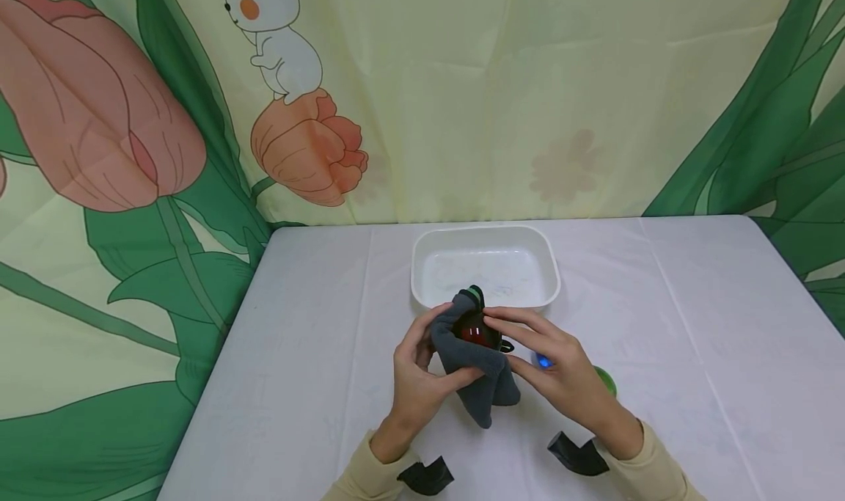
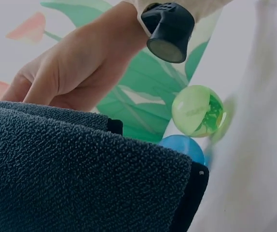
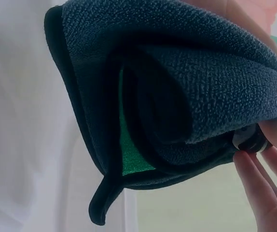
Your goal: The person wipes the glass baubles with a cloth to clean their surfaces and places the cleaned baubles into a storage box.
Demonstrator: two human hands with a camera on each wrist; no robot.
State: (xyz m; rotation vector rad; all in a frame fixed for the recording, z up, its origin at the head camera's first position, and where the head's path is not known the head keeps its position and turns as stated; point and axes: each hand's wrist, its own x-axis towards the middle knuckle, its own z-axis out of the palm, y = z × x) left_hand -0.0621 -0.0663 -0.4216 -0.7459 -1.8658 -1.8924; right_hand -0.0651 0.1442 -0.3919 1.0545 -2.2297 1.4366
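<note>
A dark grey terry cloth (image 1: 491, 380) with black edging is folded around a glossy dark red ball (image 1: 477, 332), which shows through the cloth's opening. My left hand (image 1: 422, 384) grips the cloth from the left, thumb across its front. From the right, my right hand (image 1: 561, 358) holds the ball between fingertips and thumb at the edge of the cloth. The right wrist view shows the cloth's green inner side (image 3: 133, 154) and a hanging loop (image 3: 102, 203). Most of the ball is hidden by cloth.
A white rectangular tub (image 1: 485, 270) stands behind the hands on the white-covered table (image 1: 317, 354). A clear green ball (image 2: 198, 111) and a blue ball (image 2: 183, 146) lie beside each other, partly hidden by my right hand in the head view. A printed curtain (image 1: 449, 119) hangs behind.
</note>
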